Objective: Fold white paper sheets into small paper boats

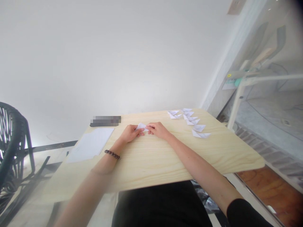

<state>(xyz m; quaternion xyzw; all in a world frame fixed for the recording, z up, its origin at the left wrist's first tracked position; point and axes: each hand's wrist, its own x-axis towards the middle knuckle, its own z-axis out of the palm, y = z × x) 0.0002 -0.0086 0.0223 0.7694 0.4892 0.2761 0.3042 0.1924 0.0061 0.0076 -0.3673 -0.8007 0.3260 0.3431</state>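
Between my two hands, over the middle of the table, is a small folded piece of white paper [141, 126]. My left hand [131, 133] pinches its left side, with a dark beaded bracelet on that wrist. On its right side, my right hand [157, 130] grips the edge between thumb and fingers. Part of the paper is hidden behind my fingers. Several folded paper boats [191, 121] stand in loose rows at the table's right rear. A stack of white paper sheets [91, 143] lies flat to the left of my left hand.
The light wooden table [151, 164] backs onto a white wall. A dark, blurred-out object [105, 121] lies at its left rear. A dark woven chair [14, 148] stands at the left, and a white metal frame [236, 105] is beyond the right edge.
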